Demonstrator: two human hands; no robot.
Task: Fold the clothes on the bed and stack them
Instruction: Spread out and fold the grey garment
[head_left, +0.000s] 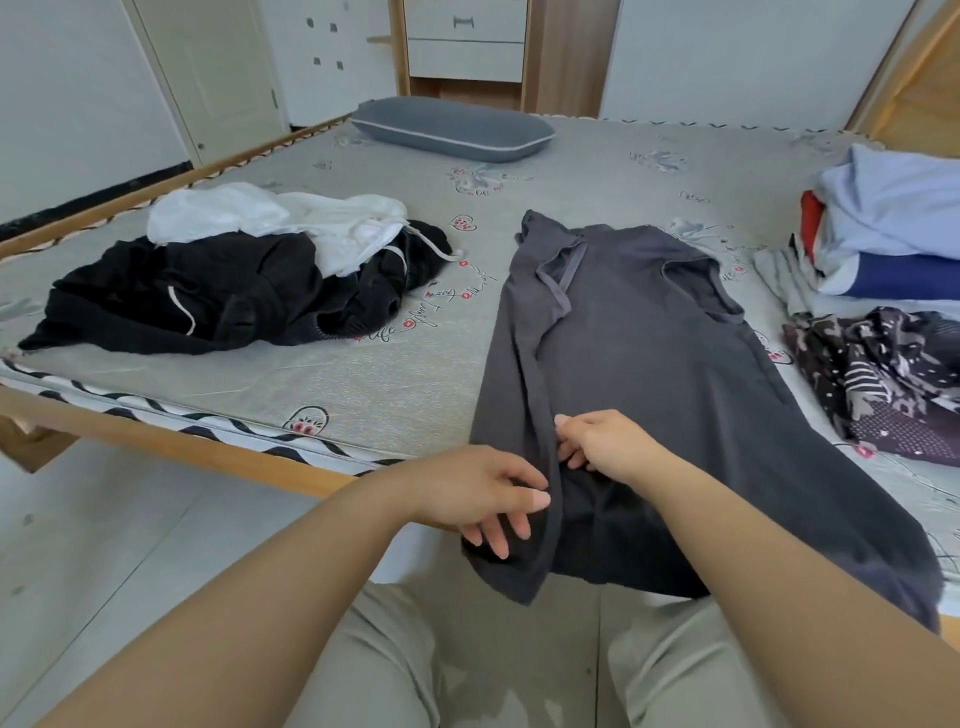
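Note:
A dark grey T-shirt (644, 364) lies spread on the bed (395, 384), collar away from me, its left side folded inward and its hem hanging over the near edge. My left hand (483, 493) is at the folded left edge near the hem, thumb on top and fingers under the cloth, pinching it. My right hand (597, 441) sits just right of it on the fold, fingers curled into the fabric. A heap of black and white clothes (234, 275) lies unfolded at the left.
A stack of folded clothes (893, 234) in light blue, dark blue and red stands at the right edge, with a patterned dark garment (893, 379) in front of it. A grey pillow (452, 130) lies at the far side. The wooden bed frame (156, 431) runs along the near left.

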